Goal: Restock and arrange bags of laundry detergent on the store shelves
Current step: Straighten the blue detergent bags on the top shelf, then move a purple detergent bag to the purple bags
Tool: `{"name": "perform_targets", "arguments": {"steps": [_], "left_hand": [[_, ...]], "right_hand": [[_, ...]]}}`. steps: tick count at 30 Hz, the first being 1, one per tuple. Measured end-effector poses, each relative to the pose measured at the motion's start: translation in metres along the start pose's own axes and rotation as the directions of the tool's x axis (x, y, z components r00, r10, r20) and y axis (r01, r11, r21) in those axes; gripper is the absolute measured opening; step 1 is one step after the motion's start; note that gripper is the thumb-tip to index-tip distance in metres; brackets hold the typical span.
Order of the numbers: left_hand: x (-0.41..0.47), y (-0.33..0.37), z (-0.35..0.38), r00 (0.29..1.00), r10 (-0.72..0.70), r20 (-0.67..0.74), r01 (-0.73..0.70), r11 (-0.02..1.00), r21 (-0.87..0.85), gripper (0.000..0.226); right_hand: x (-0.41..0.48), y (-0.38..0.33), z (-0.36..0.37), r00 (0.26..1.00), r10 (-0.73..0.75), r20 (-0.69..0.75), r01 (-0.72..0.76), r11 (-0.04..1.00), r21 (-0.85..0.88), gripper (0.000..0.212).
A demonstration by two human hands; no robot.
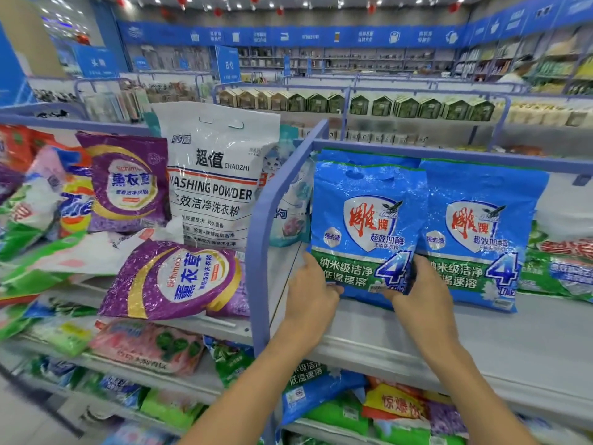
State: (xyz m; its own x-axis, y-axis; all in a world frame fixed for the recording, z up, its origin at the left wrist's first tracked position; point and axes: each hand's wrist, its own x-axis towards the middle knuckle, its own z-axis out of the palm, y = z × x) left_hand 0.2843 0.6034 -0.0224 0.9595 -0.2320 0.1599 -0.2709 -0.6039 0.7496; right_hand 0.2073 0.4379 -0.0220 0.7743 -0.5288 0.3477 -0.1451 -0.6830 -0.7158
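A blue detergent bag (365,226) with a red-lettered shield and a green band stands upright on the grey top shelf (417,342), just right of the blue shelf divider (266,220). My left hand (309,293) grips its lower left corner. My right hand (420,290) grips its lower right corner. A second identical blue bag (481,232) stands upright right beside it, touching it. Another blue bag's top shows behind the held one.
Left of the divider stand a big white washing-powder bag (218,175) and an upright purple bag (128,184); another purple bag (176,281) lies flat. Green-and-red bags (558,264) lie at far right. Lower shelves hold mixed bags (324,390). Bare shelf lies in front of the blue bags.
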Motion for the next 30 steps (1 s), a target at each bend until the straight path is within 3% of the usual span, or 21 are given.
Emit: {"name": "perform_targets", "arguments": {"steps": [6, 10, 14, 22, 25, 30], "left_hand": [[-0.002, 0.0, -0.007, 0.996, 0.009, 0.091, -0.025, 0.985, 0.172, 0.074], [-0.017, -0.004, -0.017, 0.988, 0.108, 0.112, -0.133, 0.961, 0.244, 0.07], [-0.041, -0.011, -0.025, 0.975, 0.185, 0.126, -0.215, 0.927, 0.308, 0.051], [-0.146, -0.008, -0.041, 0.961, 0.26, 0.097, -0.277, 0.88, 0.385, 0.061], [-0.183, -0.018, -0.051, 0.962, 0.264, 0.072, -0.271, 0.883, 0.382, 0.059], [-0.226, -0.063, -0.082, 0.997, 0.077, 0.007, -0.074, 0.912, 0.403, 0.066]], "right_hand": [[-0.006, -0.001, 0.0, 0.999, -0.016, 0.046, 0.018, 0.999, -0.047, 0.056], [-0.023, -0.005, -0.015, 0.992, 0.004, 0.122, 0.014, 0.989, -0.147, 0.061], [-0.054, -0.008, -0.04, 0.981, 0.009, 0.193, 0.044, 0.963, -0.267, 0.065], [-0.139, -0.001, -0.087, 0.977, -0.074, 0.202, 0.137, 0.938, -0.318, 0.064], [-0.17, 0.001, -0.09, 0.976, -0.064, 0.206, 0.12, 0.953, -0.276, 0.064], [-0.211, -0.01, -0.07, 0.961, -0.057, 0.27, 0.109, 0.978, -0.18, 0.063]]}}
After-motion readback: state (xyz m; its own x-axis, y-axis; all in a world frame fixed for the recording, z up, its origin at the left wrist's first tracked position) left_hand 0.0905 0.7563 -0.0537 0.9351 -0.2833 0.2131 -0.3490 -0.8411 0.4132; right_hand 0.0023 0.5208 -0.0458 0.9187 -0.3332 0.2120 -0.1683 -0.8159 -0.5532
